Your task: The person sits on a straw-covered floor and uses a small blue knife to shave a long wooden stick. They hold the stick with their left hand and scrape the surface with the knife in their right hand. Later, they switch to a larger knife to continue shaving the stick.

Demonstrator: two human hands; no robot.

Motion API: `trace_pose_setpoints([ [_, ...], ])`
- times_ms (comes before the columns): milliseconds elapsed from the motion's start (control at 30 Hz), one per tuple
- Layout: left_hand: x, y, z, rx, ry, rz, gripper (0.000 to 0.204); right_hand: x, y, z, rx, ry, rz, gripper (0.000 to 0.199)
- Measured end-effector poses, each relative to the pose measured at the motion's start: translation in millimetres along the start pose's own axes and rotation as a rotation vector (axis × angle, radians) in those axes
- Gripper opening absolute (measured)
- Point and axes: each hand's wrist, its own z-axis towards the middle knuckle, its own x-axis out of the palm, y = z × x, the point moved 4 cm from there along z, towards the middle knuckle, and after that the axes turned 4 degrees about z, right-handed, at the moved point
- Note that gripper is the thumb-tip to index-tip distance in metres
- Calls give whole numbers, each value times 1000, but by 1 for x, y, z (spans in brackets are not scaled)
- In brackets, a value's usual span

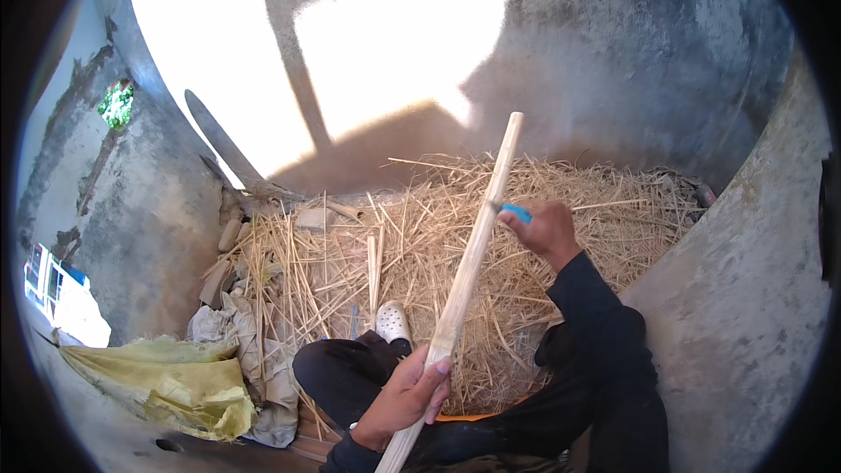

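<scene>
A long pale wooden pole (pixel 477 250) slants across the middle, its lower end near my lap and its upper end toward the far wall. My left hand (pixel 405 398) is wrapped round its lower part. Farther up, my right hand (pixel 547 232) is closed round a small tool with a blue handle (pixel 517 212). A short dark end of that tool meets the right edge of the pole; whether it is a knife blade I cannot tell. My fingers hide the rest of it.
Straw-like shavings and strips (pixel 604 201) cover the floor before me. Grey walls (pixel 648 79) stand close at the back and right. A yellow sack (pixel 166 385) lies at the left, beside a pale cloth (pixel 276 403). My white clog (pixel 392 322) rests among the strips.
</scene>
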Motion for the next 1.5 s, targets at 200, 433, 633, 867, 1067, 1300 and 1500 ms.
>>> trace_pose_setpoints([
  [200, 10, 16, -8, -52, 49, -40, 25, -13, -68, 27, 125, -83, -82, 76],
  [433, 34, 26, -29, -161, 230, 12, 24, -53, -207, 24, 755, -116, -83, 90],
  [633, 0, 30, 21, -95, 17, -26, 20, -32, -103, 16, 426, 63, 126, 74],
  [867, -22, 5, 41, 1, -64, -115, 23, -11, 19, -9, -14, 296, 147, 53],
  [1067, -33, 6, 42, 28, -27, -95, 23, 3, 56, -37, -179, 285, 214, 42],
  [1300, -37, 10, 44, 53, -88, 31, 23, 12, 61, -39, -195, 269, 207, 34],
  [1500, -37, 10, 44, 45, -89, 49, 25, 12, 70, -44, -38, 332, 143, 42],
])
